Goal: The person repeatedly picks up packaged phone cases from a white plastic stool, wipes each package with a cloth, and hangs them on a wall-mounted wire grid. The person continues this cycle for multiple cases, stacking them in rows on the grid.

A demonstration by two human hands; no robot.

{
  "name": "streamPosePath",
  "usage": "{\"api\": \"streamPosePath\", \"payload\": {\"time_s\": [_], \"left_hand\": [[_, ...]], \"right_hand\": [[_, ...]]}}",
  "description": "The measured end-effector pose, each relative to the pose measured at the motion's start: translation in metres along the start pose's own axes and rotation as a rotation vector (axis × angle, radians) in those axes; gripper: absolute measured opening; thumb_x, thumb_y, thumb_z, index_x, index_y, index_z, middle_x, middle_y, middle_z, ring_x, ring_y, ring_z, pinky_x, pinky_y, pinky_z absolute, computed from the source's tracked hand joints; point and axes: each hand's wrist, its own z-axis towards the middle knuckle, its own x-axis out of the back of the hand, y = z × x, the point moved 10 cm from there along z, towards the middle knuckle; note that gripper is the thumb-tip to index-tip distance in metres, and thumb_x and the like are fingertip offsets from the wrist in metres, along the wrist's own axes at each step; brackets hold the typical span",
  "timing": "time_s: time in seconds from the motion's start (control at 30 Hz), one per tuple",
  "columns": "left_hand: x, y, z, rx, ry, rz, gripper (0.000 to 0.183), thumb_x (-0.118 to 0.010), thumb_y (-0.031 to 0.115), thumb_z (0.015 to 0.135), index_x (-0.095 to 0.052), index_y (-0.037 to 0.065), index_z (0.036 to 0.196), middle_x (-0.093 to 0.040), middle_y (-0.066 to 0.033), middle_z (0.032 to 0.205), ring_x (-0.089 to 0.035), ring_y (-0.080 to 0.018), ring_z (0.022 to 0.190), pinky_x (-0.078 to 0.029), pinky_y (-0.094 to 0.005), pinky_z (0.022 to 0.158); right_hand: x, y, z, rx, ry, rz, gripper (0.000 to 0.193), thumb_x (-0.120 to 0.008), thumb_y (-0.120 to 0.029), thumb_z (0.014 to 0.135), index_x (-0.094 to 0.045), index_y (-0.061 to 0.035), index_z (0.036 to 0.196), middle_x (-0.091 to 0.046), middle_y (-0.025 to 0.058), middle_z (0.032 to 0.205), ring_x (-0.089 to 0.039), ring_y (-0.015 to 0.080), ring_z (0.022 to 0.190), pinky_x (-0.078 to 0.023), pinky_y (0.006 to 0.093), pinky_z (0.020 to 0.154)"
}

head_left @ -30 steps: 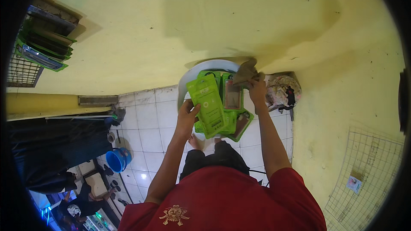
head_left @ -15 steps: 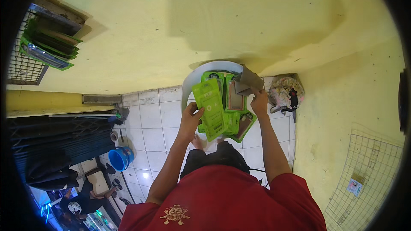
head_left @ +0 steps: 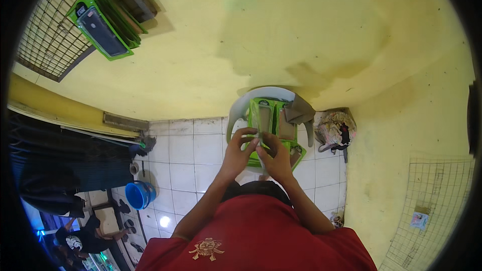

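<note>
My left hand (head_left: pixel 240 151) and my right hand (head_left: pixel 275 155) meet in front of me, fingers pinched on a flat green phone case package (head_left: pixel 259 135). It is seen nearly edge-on, and my fingers hide much of it. Beneath it, more green phone case packages (head_left: pixel 286 128) lie on the seat of a white plastic chair (head_left: pixel 234 113). A grey-brown folded sheet (head_left: pixel 299 110), paper or cloth, rests at the right side of the chair, apart from both hands.
A yellow wall rises behind the chair. Green packages (head_left: pixel 104 32) hang on a wire rack (head_left: pixel 55 25) at upper left. A patterned bag (head_left: pixel 335 129) sits right of the chair, a blue bucket (head_left: pixel 140 194) to the left. Another person (head_left: pixel 88 236) is at lower left.
My right hand has let go of the grey-brown sheet and moved left to join my left hand at the green package. The package has turned from face-on to nearly edge-on.
</note>
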Motion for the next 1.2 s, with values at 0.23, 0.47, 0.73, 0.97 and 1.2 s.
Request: {"api": "streamPosePath", "payload": {"time_s": [0.23, 0.47, 0.73, 0.97, 1.2], "left_hand": [[0.062, 0.044, -0.018, -0.092, -0.178, -0.040, 0.030, -0.054, 0.012, 0.101, -0.052, 0.005, 0.130, -0.055, -0.0077, 0.129, -0.053, -0.0203, 0.120, -0.051, -0.0369, 0.094], [0.194, 0.078, -0.031, -0.282, -0.052, 0.188, 0.032, -0.065, 0.006, 0.093, -0.055, 0.003, 0.123, -0.062, -0.0082, 0.110, -0.060, -0.0158, 0.101, -0.050, -0.0329, 0.085], [0.277, 0.098, -0.043, -0.301, -0.071, -0.165, 0.015, -0.059, -0.003, 0.095, -0.060, 0.002, 0.109, -0.066, -0.0051, 0.105, -0.060, -0.0117, 0.100, -0.049, -0.0277, 0.088], [0.311, 0.190, -0.011, -0.589, -0.004, -0.037, 0.011, -0.065, 0.001, 0.093, -0.063, 0.001, 0.103, -0.065, -0.0012, 0.092, -0.059, -0.0075, 0.085, -0.048, -0.0246, 0.076], [0.334, 0.319, 0.031, -0.837, 0.060, -0.132, 0.014, -0.067, 0.002, 0.092, -0.065, -0.001, 0.106, -0.064, -0.0008, 0.092, -0.059, -0.0070, 0.081, -0.048, -0.0229, 0.072]], "right_hand": [[-0.030, -0.024, -0.017, -0.185, 0.261, 0.090, 0.035, -0.064, -0.015, 0.093, -0.058, 0.0078, 0.120, -0.068, 0.0150, 0.103, -0.063, 0.0181, 0.095, -0.051, 0.0326, 0.083], [-0.141, -0.080, -0.018, -0.032, 0.139, 0.380, 0.030, -0.062, -0.013, 0.095, -0.061, 0.0045, 0.119, -0.068, 0.0084, 0.103, -0.061, 0.0135, 0.093, -0.049, 0.0291, 0.084], [-0.208, -0.107, -0.011, 0.032, 0.153, 0.220, 0.020, -0.066, -0.008, 0.092, -0.065, 0.0048, 0.108, -0.066, 0.0049, 0.096, -0.058, 0.0095, 0.089, -0.047, 0.0258, 0.080], [-0.224, -0.201, 0.027, 0.377, 0.155, -0.113, 0.014, -0.068, -0.006, 0.090, -0.068, 0.0039, 0.100, -0.064, -0.0010, 0.086, -0.055, 0.0059, 0.078, -0.046, 0.0230, 0.073], [-0.248, -0.320, 0.094, 0.637, 0.188, -0.018, 0.018, -0.069, -0.005, 0.090, -0.068, 0.0056, 0.104, -0.069, 0.0058, 0.087, -0.063, 0.0111, 0.082, -0.049, 0.0247, 0.078]]}}
